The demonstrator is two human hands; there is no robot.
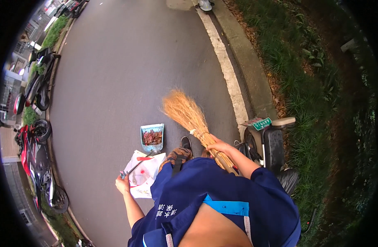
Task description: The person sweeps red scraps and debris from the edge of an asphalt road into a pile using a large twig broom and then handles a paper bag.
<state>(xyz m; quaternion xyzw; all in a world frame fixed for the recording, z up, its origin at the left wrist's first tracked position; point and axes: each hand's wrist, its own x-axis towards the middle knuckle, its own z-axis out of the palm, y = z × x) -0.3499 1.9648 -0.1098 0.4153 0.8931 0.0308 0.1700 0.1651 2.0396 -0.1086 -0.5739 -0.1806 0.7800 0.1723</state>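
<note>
My right hand grips the bound stalks of a straw broom, whose bristles fan out above the road ahead of me. Low on the left, my left hand is closed around the top end of a dark stick handle. That handle runs down to a blue dustpan holding reddish-brown dead leaves. A white plastic bag with red marks hangs beside the handle, below my left hand; how it is attached I cannot tell. My shoe shows between dustpan and broom.
Grey asphalt stretches ahead. A parked scooter stands close on my right, by the white line and kerb. Grass and plants lie beyond. Motorcycles, including a red one, line the left kerb. Another vehicle is far ahead.
</note>
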